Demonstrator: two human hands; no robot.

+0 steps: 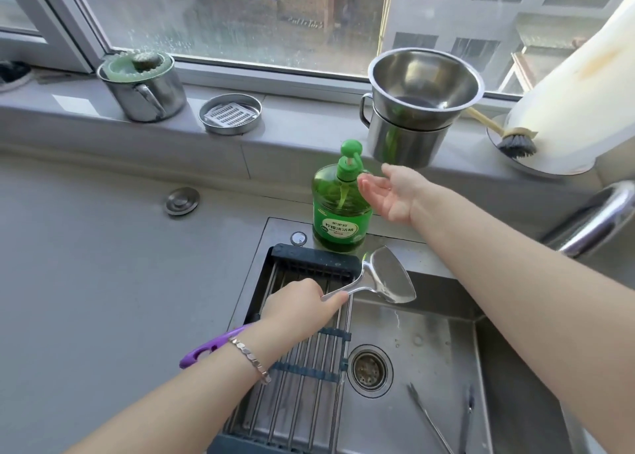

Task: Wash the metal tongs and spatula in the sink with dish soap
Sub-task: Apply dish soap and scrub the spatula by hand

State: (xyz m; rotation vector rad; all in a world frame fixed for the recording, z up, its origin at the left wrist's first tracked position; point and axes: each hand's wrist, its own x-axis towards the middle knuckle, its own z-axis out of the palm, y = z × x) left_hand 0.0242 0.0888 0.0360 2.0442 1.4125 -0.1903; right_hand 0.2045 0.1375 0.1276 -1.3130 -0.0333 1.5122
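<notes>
My left hand (302, 307) grips the handle of the metal spatula (388, 278), whose purple handle end sticks out behind my wrist. The spatula's shiny blade hangs over the back of the steel sink (429, 347). My right hand (390, 192) is held open, palm up, just right of the pump of the green dish soap bottle (340, 206), close to its spout. The bottle stands on the sink's back rim. The metal tongs (443, 422) lie on the sink floor at the front right, their arms spread apart.
A roll-up drying rack (302, 361) covers the sink's left part. The drain (369, 371) sits mid-sink. On the window sill stand a lidded steel mug (144, 86), a round strainer dish (230, 113), a steel pot with a bowl (419, 110) and a dish brush (515, 142). The faucet (598, 220) arcs at right.
</notes>
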